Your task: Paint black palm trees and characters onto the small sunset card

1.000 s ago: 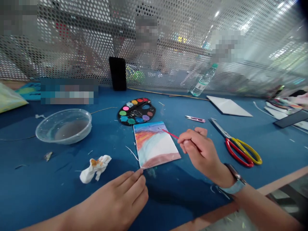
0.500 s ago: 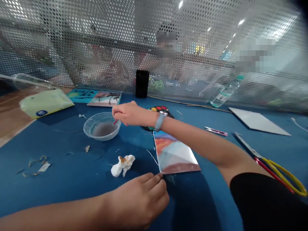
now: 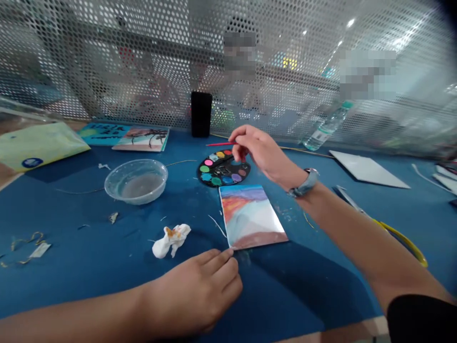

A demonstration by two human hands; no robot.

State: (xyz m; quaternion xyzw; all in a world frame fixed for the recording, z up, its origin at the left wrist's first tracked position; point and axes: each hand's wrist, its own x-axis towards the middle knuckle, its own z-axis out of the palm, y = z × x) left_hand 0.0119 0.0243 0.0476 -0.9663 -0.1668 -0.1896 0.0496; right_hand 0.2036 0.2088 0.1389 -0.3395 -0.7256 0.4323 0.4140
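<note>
My right hand (image 3: 252, 147) is closed around a thin red paintbrush (image 3: 219, 144), held above the black paint palette (image 3: 203, 176) with its colored wells. The brush points left. Below the palette lies a small painted canvas (image 3: 248, 214), blue and purple at the top, orange at the left, pale in the middle and brownish along the bottom. My left hand (image 3: 205, 288) rests on the table with its fingers curled together, the fingertips at the canvas's lower left corner; its thumb is hidden. A clear plastic bowl (image 3: 157, 174) of grayish water stands left of the palette.
A crumpled stained tissue (image 3: 171, 240) lies left of the canvas. A black phone (image 3: 201, 114) and a water bottle (image 3: 326, 128) stand by the perforated metal screen (image 3: 160, 28). At the right are a white board (image 3: 367, 169) and scissors (image 3: 403, 240); a tissue pack (image 3: 43, 145) is left.
My right hand has lifted the paintbrush out of the water bowl and moved right, over the palette. My left hand stays at the canvas corner. The view has shifted slightly.
</note>
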